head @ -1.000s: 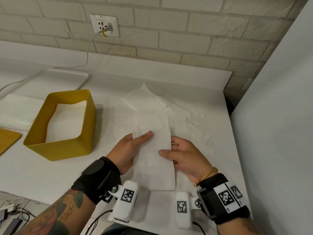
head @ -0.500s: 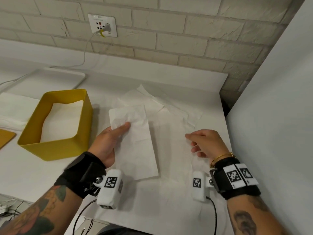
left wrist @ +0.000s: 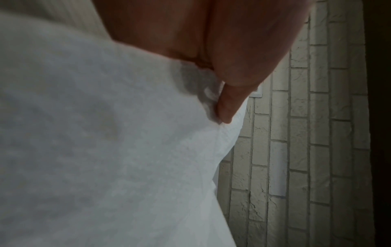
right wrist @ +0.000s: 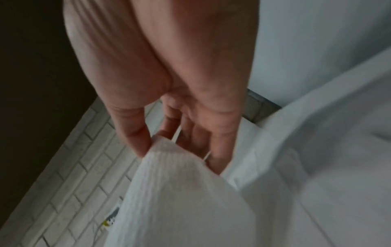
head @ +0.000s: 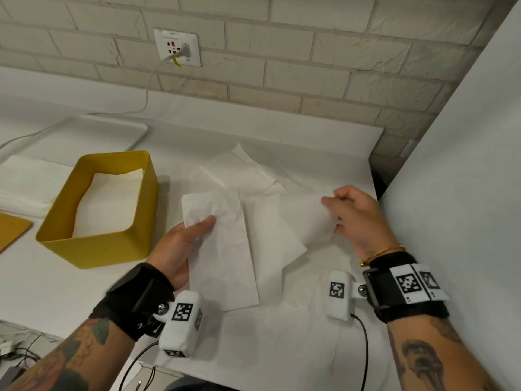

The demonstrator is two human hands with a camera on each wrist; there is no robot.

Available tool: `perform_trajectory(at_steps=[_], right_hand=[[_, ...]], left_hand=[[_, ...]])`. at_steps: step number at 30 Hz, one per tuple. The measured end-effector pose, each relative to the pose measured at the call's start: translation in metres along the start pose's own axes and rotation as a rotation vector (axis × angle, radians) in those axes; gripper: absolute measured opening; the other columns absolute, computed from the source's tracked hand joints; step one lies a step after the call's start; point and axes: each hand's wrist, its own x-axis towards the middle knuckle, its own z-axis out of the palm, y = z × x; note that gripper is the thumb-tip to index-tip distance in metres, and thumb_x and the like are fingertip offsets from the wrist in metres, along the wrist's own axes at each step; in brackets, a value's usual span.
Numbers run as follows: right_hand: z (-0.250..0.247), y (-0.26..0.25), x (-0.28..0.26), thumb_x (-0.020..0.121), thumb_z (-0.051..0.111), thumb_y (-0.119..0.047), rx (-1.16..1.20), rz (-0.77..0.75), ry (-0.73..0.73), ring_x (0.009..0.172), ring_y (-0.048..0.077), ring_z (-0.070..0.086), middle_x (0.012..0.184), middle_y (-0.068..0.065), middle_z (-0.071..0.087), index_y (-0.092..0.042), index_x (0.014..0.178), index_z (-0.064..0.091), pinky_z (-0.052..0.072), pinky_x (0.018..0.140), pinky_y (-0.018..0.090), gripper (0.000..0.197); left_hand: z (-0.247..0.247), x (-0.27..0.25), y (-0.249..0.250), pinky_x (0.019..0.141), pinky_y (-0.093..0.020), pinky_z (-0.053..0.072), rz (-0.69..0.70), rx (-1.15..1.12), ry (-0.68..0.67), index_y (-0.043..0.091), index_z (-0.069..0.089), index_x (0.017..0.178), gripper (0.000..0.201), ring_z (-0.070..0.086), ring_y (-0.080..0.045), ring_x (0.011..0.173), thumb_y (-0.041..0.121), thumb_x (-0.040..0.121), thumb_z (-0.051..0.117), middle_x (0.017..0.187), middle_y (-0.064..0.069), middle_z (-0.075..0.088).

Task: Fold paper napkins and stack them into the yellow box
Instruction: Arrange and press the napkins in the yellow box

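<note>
My left hand [head: 194,230] holds a folded white napkin [head: 222,249] by its left edge, thumb on top, just right of the yellow box [head: 95,249]. The left wrist view shows the thumb [left wrist: 228,107] pressing into that folded napkin [left wrist: 105,150]. The box stands open with folded white napkins [head: 107,204] lying in its bottom. My right hand [head: 338,210] pinches the right edge of an unfolded napkin [head: 304,221] and lifts it off the loose pile [head: 239,170]; in the right wrist view the fingertips [right wrist: 139,142] grip its edge [right wrist: 180,183].
A white tray [head: 112,128] lies behind the box. A stack of white paper [head: 28,176] and a tan board [head: 11,230] sit at the left. A white panel [head: 465,193] walls off the right. A cable [head: 149,88] runs from the wall socket.
My left hand carried the folded napkin left toward the box. My right hand let go of it, moved right and picked up the edge of an unfolded napkin.
</note>
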Motion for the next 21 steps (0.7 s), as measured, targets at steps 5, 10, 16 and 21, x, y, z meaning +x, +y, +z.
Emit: perform_trajectory(at_steps=[5,10,16,21], right_hand=[[-0.008,-0.044,-0.006,0.092,0.066,-0.008,0.087,-0.219,-0.049,0.077,0.021,0.062,0.079,0.004,0.067,-0.019,0.079,0.058,0.049,0.073,0.039,0.019],[0.002,-0.077,-0.016,0.092,0.065,-0.008,0.151,-0.390,-0.189,0.074,0.015,0.064,0.078,-0.004,0.072,-0.019,0.083,0.058,0.053,0.066,0.027,0.016],[0.004,-0.081,-0.018,0.085,0.060,-0.012,0.589,-0.332,-0.278,0.099,0.020,0.066,0.103,0.001,0.071,-0.015,0.095,0.054,0.055,0.082,0.035,0.012],[-0.001,-0.031,-0.010,0.095,0.059,-0.006,0.068,-0.161,-0.092,0.063,0.014,0.060,0.068,-0.004,0.066,-0.020,0.074,0.051,0.047,0.060,0.023,0.026]], left_hand=[[0.000,0.001,-0.005,0.071,-0.038,0.063,-0.024,0.023,0.005,0.003,0.071,0.112,0.023,0.076,-0.029,0.085,0.017,0.099,0.059,0.105,-0.017,0.076],[0.000,0.004,-0.006,0.071,-0.037,0.063,-0.038,0.035,0.010,0.001,0.070,0.114,0.025,0.075,-0.029,0.083,0.018,0.099,0.060,0.104,-0.018,0.075],[-0.001,0.006,-0.009,0.073,-0.038,0.062,-0.058,0.027,0.016,0.002,0.070,0.116,0.028,0.075,-0.031,0.084,0.021,0.097,0.062,0.106,-0.019,0.075],[-0.007,0.007,-0.008,0.072,-0.039,0.061,-0.057,0.018,0.028,0.001,0.067,0.121,0.031,0.075,-0.031,0.085,0.022,0.099,0.061,0.106,-0.019,0.075]])
